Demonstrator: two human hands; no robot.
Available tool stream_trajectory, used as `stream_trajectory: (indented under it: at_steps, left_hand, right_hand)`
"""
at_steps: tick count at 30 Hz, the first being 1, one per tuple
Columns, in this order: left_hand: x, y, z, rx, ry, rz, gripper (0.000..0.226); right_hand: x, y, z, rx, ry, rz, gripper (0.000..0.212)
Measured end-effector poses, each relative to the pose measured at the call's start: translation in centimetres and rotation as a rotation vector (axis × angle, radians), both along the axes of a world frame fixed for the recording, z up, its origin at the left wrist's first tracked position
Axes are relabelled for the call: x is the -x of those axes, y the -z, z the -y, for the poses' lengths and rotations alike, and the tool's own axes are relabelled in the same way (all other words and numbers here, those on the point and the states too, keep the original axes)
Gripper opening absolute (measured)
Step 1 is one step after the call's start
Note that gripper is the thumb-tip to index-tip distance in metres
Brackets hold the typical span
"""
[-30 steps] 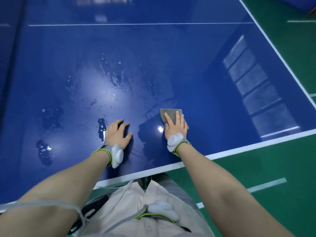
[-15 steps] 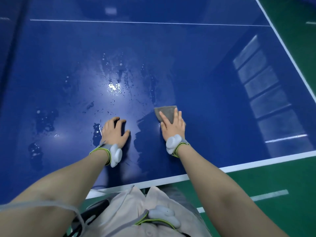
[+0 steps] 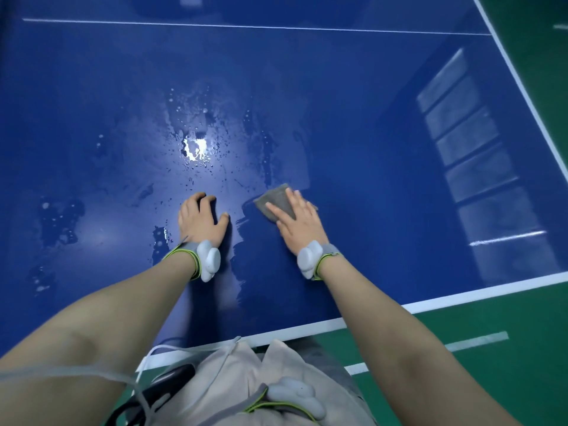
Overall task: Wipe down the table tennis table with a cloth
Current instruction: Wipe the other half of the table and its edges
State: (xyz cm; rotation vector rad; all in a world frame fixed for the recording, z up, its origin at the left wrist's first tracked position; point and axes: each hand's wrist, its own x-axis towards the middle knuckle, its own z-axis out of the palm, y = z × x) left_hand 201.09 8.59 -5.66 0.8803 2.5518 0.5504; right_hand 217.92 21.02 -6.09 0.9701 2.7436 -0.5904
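Bench: glossy blue top, white edge lines, wet streaks and droplets mid-surface; green floor beyond. Cloth: grey, folded, near the front edge, pressed flat under right hand, fingers straight. Left hand: fingers bent, braced on bench.

Blue table top open ahead and to the right, wet patches only — no raised objects, left hand planted just beside the right hand on the cloth, narrow gap between them.
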Motion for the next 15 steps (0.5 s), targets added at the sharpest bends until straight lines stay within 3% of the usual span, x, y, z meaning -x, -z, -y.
stream_trajectory:
  at_steps: [4, 7, 13, 15]
  left_hand:
    - [0.7, 0.2, -0.8, -0.001, -0.014, -0.003, 0.047]
    - [0.9, 0.4, -1.3, -0.02, -0.034, -0.004, 0.046]
    - [1.0, 1.0, -2.7, -0.05, -0.084, -0.047, 0.046]
    - [1.1, 1.1, -3.2, -0.053, -0.089, -0.053, 0.045]
  right_hand:
    - [0.8, 0.5, -2.3, 0.024, 0.439, 0.067, 0.048]
    - [3.7, 0.4, -1.5, 0.073, 0.522, 0.11, 0.052]
    - [5.1, 0.6, -1.3, -0.024, 0.071, 0.093, 0.052]
    - [4.3, 0.9, -3.5, -0.055, 0.023, 0.079, 0.049]
